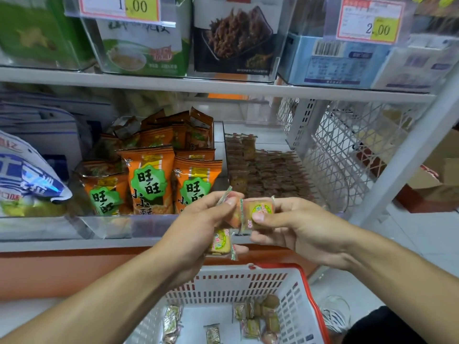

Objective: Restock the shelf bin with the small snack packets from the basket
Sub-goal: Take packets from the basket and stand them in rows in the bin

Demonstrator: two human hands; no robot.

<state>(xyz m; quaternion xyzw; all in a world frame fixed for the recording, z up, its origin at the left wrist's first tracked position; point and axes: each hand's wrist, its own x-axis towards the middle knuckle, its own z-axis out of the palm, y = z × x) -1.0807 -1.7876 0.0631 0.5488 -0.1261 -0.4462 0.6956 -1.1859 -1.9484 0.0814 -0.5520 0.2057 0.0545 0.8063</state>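
While both hands meet just above the basket point(250, 279), the right hand point(295, 227) pinches a small snack packet point(259, 212) between thumb and curled fingers. The left hand point(196, 227) has fingers curled round more packets, one packet point(221, 242) hanging below its palm. Inside the basket, loose packets point(255, 319) lie on the white floor. Beyond the basket, behind the hands, sits the clear shelf bin point(337, 184) with small brown packets, orange bags point(149, 180) just beside it.

Head-worn view, forward-down, close to shelf point(223, 88)
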